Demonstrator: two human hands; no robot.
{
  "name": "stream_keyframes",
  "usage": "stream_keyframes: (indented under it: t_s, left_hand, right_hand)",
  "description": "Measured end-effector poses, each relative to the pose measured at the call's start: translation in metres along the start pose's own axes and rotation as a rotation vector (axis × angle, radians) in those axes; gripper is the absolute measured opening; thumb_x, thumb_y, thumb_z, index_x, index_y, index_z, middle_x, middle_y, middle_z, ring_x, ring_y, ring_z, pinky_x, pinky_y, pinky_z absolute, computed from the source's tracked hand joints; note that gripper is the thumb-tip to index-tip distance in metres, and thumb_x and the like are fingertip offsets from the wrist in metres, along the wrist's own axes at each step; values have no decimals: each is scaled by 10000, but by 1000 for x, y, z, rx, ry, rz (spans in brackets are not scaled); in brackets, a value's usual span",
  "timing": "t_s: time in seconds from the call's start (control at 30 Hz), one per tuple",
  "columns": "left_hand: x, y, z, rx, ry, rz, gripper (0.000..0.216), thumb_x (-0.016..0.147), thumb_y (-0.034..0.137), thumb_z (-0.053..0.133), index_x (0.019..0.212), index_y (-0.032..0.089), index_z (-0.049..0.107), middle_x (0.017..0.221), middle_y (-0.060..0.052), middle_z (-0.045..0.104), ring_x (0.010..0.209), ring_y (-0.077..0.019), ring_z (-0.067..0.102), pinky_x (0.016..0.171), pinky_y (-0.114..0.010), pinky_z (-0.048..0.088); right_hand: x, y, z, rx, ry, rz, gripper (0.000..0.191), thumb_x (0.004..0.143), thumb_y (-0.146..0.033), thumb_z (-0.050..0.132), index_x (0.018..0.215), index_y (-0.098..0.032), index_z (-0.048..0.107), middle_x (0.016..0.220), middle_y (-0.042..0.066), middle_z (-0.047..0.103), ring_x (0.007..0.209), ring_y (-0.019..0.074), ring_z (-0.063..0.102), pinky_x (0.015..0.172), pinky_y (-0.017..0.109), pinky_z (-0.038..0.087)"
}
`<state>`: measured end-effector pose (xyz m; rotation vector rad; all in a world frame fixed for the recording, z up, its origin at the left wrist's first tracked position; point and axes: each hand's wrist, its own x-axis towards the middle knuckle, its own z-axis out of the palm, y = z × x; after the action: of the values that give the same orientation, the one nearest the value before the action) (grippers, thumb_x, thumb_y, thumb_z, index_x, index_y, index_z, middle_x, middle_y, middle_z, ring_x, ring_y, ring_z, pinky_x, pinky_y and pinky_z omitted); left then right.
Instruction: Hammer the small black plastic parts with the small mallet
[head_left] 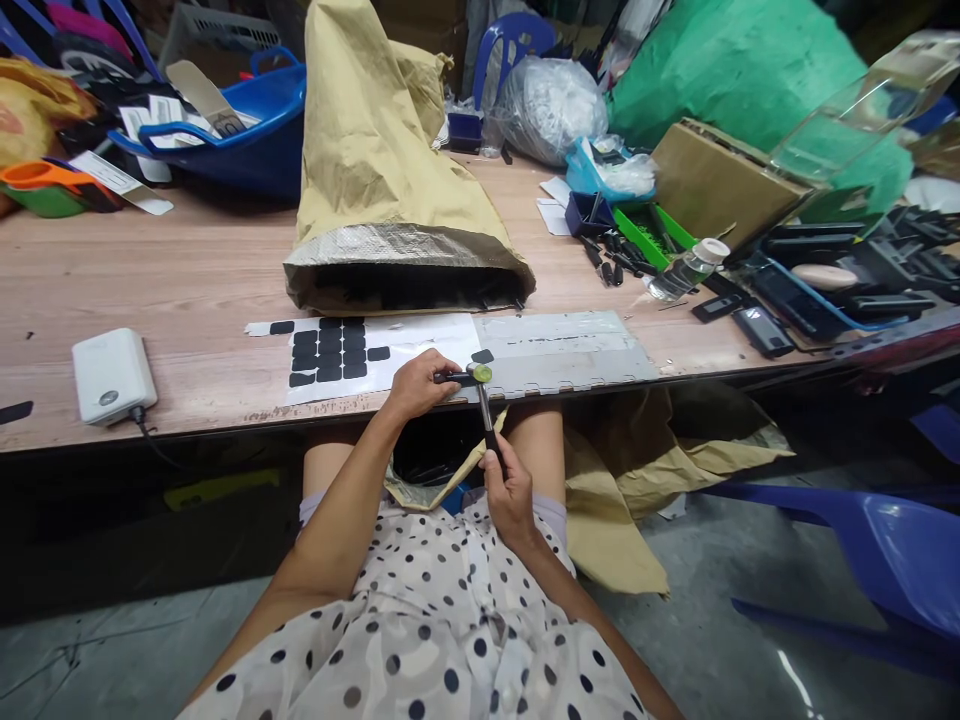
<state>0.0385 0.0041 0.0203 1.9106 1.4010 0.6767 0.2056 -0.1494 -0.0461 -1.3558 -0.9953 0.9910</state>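
Observation:
My right hand (512, 492) is closed around the dark handle of a small hammer (486, 410). The hammer has a metal shaft and a yellow-green head, which is at the front edge of the table, by the tip of a narrow black piece (453, 378). My left hand (424, 384) pinches that black piece from the left, its fingers partly hiding it. Whether the head touches the piece I cannot tell. Under both lies a grey board (562, 350), with a white sheet (409, 335) beside it bearing several black rounded pads (328, 350). One loose black pad (482, 356) lies just beyond the hammer head.
A large paper sack (382, 170) lies behind the sheet, its mouth towards me, dark inside. A white power bank (114, 376) with a cable sits left. Rightward are a clear bottle (686, 270), a green tray (654, 235) and black parts. Another open sack (420, 495) rests between my legs.

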Motion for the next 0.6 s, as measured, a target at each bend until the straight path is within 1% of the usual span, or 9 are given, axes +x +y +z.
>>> stream_keyframes:
  t_s: [0.07,0.17,0.4,0.6]
  left_hand:
    - [-1,1,0,-2,-3,-4,244,726,241,695,955,247,778,885,3,639,779,-168,618,732,-290,476]
    - [-1,1,-1,3,1,11,243,729,259,685,956,255,771,899,3,647,779,-172,615,735,-293,484]
    - [-1,-2,-2,11,-1,28,268,728,250,672,981,264,761,915,6,655,799,-176,623,729,-293,484]
    - [-1,-2,-1,-11,-8,36,260,732,269,677,977,258,763,903,3,655,805,-183,624,742,-300,491]
  right_hand:
    - [0,4,-3,36,-14,39,418,892,-366,639,1289,-239,673,975,54,728,931,230,678,694,331,591]
    - [0,8,-6,74,-46,82,478,885,-379,638,1345,-247,636,924,45,711,877,223,671,639,314,576]
    - [-2,9,-3,59,-46,61,449,873,-381,647,1299,-241,665,888,38,698,818,210,652,611,300,554]
    - [-2,5,-6,48,-61,113,481,876,-422,642,1326,-252,649,896,41,695,837,215,654,614,302,555]
